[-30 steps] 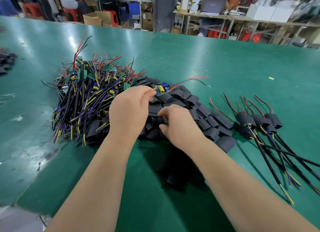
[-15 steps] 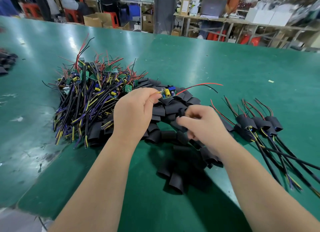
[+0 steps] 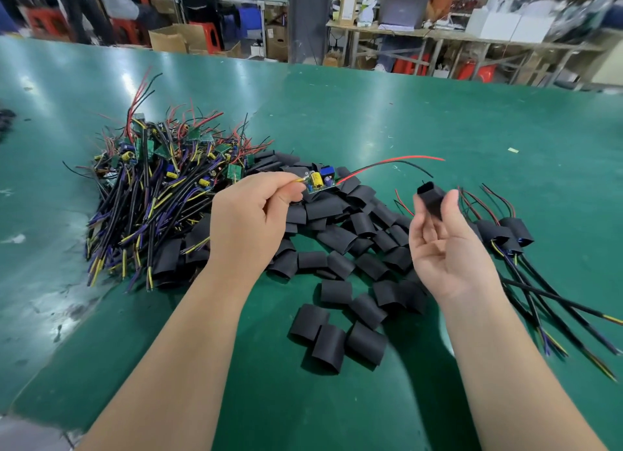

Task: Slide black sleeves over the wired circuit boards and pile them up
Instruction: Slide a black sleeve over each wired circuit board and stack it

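Your left hand (image 3: 249, 221) is raised above the bench (image 3: 404, 120), its thumb and forefinger pinching 1 wired circuit board (image 3: 318, 181) at its near end, where the yellow lead comes out. The rest of its fingers are curled in. The board lies roughly level, with its yellow and blue components facing up, and its red and black leads (image 3: 387, 162) trail off to the right in the air.

Your right hand (image 3: 448, 248) is turned palm up and holds 1 black sleeve (image 3: 431, 197) between the thumb and the fingertips, while the lower fingers curl loosely over the palm. The sleeve is squeezed open, its mouth tilted up and away from you. It sits just right of the board – apart from it, nothing threaded through, and the ends of the red and black leads hang above it.

Under and between both hands the loose sleeves (image 3: 337, 241) lie scattered flat on the bench. To the left sits the heap of bare boards (image 3: 158, 187) – green boards tangled with black, purple, yellow and red wires. To the right, near your right hand, the sleeved boards (image 3: 505, 231) lie together with their long black cables running toward you.
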`<state>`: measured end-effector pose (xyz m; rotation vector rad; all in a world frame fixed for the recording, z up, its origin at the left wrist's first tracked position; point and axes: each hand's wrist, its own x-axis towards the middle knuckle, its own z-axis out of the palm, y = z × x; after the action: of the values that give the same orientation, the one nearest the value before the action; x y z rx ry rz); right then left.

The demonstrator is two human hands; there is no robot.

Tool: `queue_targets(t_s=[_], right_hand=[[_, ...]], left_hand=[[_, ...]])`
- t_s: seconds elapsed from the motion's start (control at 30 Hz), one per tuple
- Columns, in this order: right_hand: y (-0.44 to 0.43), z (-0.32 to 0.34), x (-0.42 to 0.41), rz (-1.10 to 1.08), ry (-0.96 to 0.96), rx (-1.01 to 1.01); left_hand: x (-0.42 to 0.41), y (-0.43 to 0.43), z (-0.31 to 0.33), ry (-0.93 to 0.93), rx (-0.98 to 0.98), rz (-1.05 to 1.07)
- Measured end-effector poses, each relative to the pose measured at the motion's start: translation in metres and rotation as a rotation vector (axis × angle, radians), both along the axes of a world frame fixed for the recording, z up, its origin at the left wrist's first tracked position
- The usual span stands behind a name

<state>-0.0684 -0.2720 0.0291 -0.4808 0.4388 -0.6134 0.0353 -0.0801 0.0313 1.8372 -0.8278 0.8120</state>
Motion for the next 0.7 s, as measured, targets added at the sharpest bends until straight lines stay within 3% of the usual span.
queue_targets(t_s=[0.17,0.37,0.7], right_hand=[[-0.0062,0.0059,-0.0013,0.030,-0.083,0.154],[-0.0080,0.0078,-0.0014,0.036,-0.182,0.179],[-0.0110,0.0118,-0.0025,0.000,-0.170,0.200]], left_hand=[[-0.0024,-0.0040,-0.0019,-0.007,0.040,-0.028],[-0.0024,-0.0051,-0.0043,-0.012,0.062,-0.035],[-0.0043,-0.0066,-0.0037,-0.027,0.064,-0.062]])
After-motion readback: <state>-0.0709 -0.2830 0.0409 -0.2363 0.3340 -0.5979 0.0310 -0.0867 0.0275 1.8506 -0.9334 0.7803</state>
